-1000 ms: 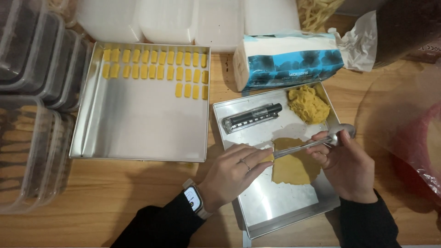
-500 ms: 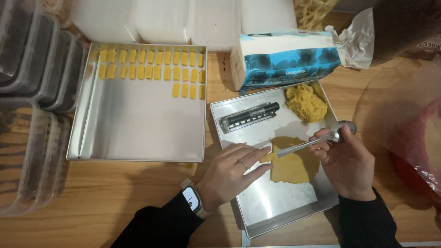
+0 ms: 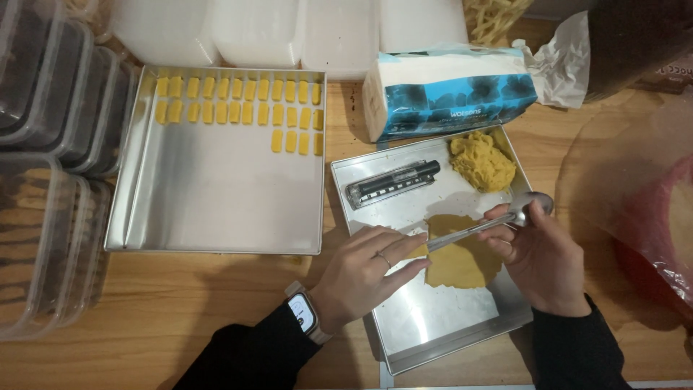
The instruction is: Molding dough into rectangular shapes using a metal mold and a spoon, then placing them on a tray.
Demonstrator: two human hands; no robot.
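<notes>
Right hand [image 3: 545,260] grips spoon [image 3: 491,224] across dough sheet [image 3: 462,256].

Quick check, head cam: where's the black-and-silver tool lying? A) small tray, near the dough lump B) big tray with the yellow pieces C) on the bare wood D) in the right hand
A: the tool lies in the small tray, left of the dough lump; the right hand holds a spoon instead.

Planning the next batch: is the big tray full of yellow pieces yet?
Not full. The yellow pieces fill only the top rows of the big tray; most of it is bare metal.
</notes>
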